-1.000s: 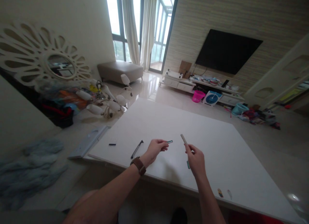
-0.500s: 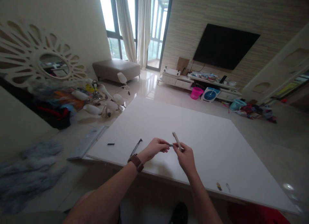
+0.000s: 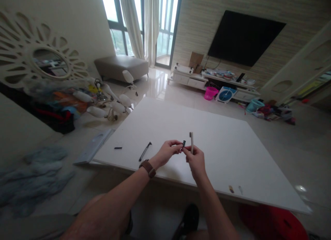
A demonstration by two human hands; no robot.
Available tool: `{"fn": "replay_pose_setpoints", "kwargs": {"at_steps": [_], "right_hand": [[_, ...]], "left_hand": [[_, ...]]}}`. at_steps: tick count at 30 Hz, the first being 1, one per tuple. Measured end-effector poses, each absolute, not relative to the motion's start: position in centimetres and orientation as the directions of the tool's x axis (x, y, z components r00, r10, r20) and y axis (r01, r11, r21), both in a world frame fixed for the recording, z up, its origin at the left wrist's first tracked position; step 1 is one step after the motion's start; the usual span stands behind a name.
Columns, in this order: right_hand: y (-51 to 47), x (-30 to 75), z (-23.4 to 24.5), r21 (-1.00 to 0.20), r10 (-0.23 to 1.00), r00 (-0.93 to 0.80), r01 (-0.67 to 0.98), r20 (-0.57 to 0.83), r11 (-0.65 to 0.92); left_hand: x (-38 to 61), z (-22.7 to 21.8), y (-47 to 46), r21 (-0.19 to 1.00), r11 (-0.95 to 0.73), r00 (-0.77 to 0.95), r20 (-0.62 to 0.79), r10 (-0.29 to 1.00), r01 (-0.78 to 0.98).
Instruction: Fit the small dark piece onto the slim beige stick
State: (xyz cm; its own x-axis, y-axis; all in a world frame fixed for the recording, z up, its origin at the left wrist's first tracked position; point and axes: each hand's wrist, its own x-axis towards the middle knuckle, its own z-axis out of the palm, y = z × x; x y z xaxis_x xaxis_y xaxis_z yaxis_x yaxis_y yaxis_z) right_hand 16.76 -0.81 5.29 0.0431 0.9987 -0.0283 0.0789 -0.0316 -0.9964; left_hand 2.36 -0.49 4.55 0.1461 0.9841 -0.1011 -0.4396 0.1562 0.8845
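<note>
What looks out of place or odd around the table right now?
Left of the table, a many-armed lamp sits on the floor, odd for what looks like a ceiling light. Nearer the camera, grey cloth lies crumpled on the floor rather than folded. No spill shows.

Rm. was dim overall; main light was daylight from the windows [image 3: 112,9] at approx. 11 o'clock, panes nearly blown out. Glossy floor [image 3: 160,82] threw back pale streaks nr. 12, w/ a glare spot at 4. Worktop [image 3: 222,140] was greyish, w/ a soft shadow toward 6, below the fingers [image 3: 176,143]. Fine detail was soft; cloth heap [image 3: 38,178] at 8 was murky. Wide-angle distortion stretched the mirror frame [image 3: 22,48] at 10.
</note>
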Motion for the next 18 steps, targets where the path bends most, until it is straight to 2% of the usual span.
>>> {"fn": "replay_pose_setpoints", "kwargs": {"at_steps": [4,9,11,13,15,18], "right_hand": [[-0.7,16.8,5.4,-0.994,0.999,0.023,0.106,-0.025,-0.027],[-0.3,17.5,5.5,-0.968,1.000,-0.019,0.249,0.024,0.028],[-0.2,18.1,5.8,-0.910,0.994,-0.089,0.404,0.063,0.094],[0.0,19.0,6.2,-0.798,0.987,-0.136,0.583,0.091,0.154],[0.1,19.9,6.7,-0.678,0.987,-0.081,0.719,0.135,0.152],[0.0,20.6,7.1,-0.663,0.978,0.014,0.737,0.210,0.132]], "left_hand": [[2.3,4.6,-0.4,0.929,0.113,0.150,-0.063,0.987,-0.353],[1.8,4.3,0.0,0.931,0.152,0.013,-0.156,0.988,-0.331],[1.5,4.1,0.2,0.933,0.152,-0.032,-0.172,0.985,-0.327],[1.2,4.0,0.4,0.940,0.137,-0.060,-0.164,0.985,-0.313],[1.0,4.1,0.5,0.947,0.128,-0.082,-0.159,0.984,-0.295],[1.0,4.3,0.4,0.953,0.145,-0.095,-0.175,0.980,-0.267]]}}
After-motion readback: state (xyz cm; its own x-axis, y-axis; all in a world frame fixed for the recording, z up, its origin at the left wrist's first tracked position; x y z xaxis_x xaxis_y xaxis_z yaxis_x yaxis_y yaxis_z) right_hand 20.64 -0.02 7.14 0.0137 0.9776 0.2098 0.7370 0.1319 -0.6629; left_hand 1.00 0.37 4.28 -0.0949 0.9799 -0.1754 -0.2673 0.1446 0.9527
